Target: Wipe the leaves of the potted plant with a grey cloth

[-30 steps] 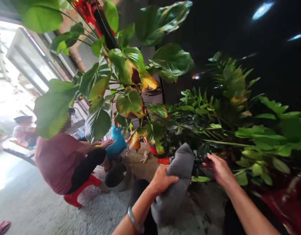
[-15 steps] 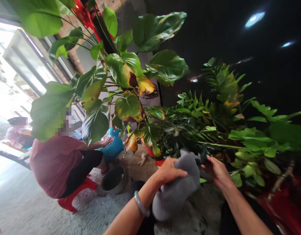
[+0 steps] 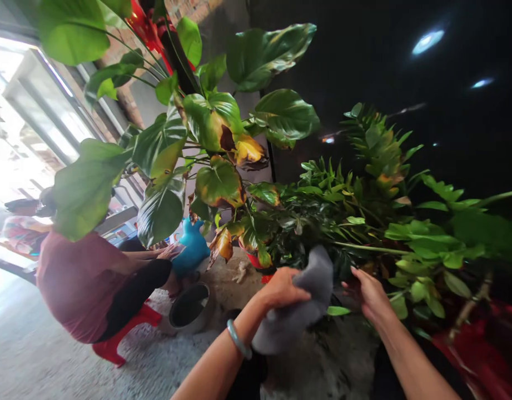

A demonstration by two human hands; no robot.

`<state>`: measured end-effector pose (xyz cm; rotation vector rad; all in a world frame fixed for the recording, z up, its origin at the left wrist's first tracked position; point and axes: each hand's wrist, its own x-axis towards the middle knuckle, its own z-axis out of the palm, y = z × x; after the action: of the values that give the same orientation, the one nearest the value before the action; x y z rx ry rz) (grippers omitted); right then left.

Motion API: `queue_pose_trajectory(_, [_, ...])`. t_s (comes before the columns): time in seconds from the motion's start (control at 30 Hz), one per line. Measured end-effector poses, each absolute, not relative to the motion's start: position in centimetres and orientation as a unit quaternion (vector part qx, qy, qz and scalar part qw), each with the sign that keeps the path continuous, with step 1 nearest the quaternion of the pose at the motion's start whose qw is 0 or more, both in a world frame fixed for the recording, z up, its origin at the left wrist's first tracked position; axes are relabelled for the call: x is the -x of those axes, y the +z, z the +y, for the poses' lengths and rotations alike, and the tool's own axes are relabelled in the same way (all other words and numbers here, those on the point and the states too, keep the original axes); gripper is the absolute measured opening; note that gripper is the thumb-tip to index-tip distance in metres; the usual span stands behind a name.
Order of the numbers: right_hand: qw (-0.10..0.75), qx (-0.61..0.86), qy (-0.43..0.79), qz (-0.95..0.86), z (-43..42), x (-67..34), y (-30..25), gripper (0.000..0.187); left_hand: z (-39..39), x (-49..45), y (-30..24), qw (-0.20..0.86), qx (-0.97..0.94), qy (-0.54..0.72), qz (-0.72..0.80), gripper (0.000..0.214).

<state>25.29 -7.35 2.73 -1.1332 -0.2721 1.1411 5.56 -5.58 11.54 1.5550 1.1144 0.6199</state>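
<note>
My left hand (image 3: 283,288) is closed on a grey cloth (image 3: 299,303), which hangs down from it and reaches up against the dark leaves of a low potted plant (image 3: 318,222). A pale bangle (image 3: 238,340) sits on that wrist. My right hand (image 3: 369,294) is just right of the cloth, its fingers bent around a dark leaf at the plant's base; the fingertips are partly hidden by foliage. A tall plant with big green and yellow-brown leaves (image 3: 214,128) rises behind both hands.
A person in a maroon shirt (image 3: 78,283) squats on a red stool (image 3: 114,341) at the left, hands by a blue object (image 3: 191,250). A dark round pot (image 3: 189,308) stands on the grey floor (image 3: 51,366). Red pots (image 3: 489,355) lie at the right.
My left hand has lifted the cloth up and to the right, against the low plant's leaves. The view has shifted a little; the squatting person sits further left in it.
</note>
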Motion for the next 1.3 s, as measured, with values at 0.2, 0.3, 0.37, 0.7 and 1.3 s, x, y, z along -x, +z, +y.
queue_pose_trajectory(0.2, [0.691,0.496,0.512,-0.122,-7.5,-25.4,3.0,0.019,-5.9,-4.8,15.7,0.576,-0.627,0.324,0.413,0.020])
queue_pose_trajectory(0.3, [0.699,0.484,0.512,-0.126,-7.4,-25.3,3.6,0.020,-3.9,-6.5,17.4,0.515,-0.597,0.475,0.391,0.026])
queue_pose_trajectory(0.37, [0.701,0.480,0.511,-0.126,-7.4,-25.2,3.8,0.019,-3.3,-7.1,16.3,0.476,-0.613,0.480,0.408,0.021])
queue_pose_trajectory(0.7, [0.704,0.488,0.505,-0.105,-7.2,-25.1,3.1,0.019,-6.9,-3.5,14.5,0.526,-0.709,0.248,0.400,0.016])
queue_pose_trajectory(1.3, [0.703,0.491,0.502,-0.114,-7.3,-25.0,3.1,0.020,-6.6,-1.0,16.9,0.529,-0.558,0.467,0.437,0.027])
